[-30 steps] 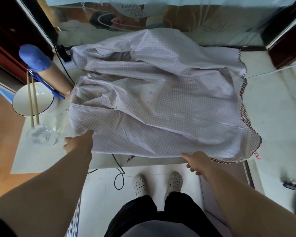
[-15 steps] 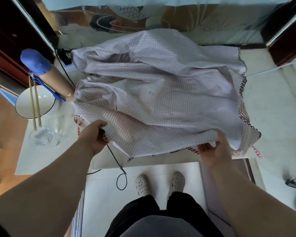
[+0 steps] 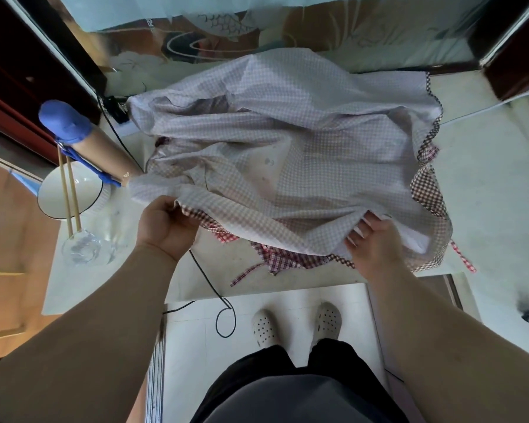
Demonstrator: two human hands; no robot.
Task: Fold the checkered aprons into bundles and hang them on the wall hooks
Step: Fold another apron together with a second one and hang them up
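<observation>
I see a white bench (image 3: 486,193) above a tiled floor (image 3: 196,346). On it are one pale checkered apron (image 3: 287,154) spread out, one bowl (image 3: 54,199), two chopsticks (image 3: 64,190) and one glass (image 3: 83,248). My left hand (image 3: 165,227) and right hand (image 3: 374,242) curl their fingers round the apron's near edge.

apron (image 3: 287,166): thin woven cloth, fine check, matt, creased; darker check trim at the edge
counter (image 3: 489,184): pale, smooth, faint sheen
bowl (image 3: 55,196): white, glazed, glossy
chopsticks (image 3: 64,190): pale wood, matt
glass (image 3: 81,248): clear, shiny
clogs (image 3: 264,328): white moulded plastic, perforated, matt
cable (image 3: 208,279): black, smooth
</observation>
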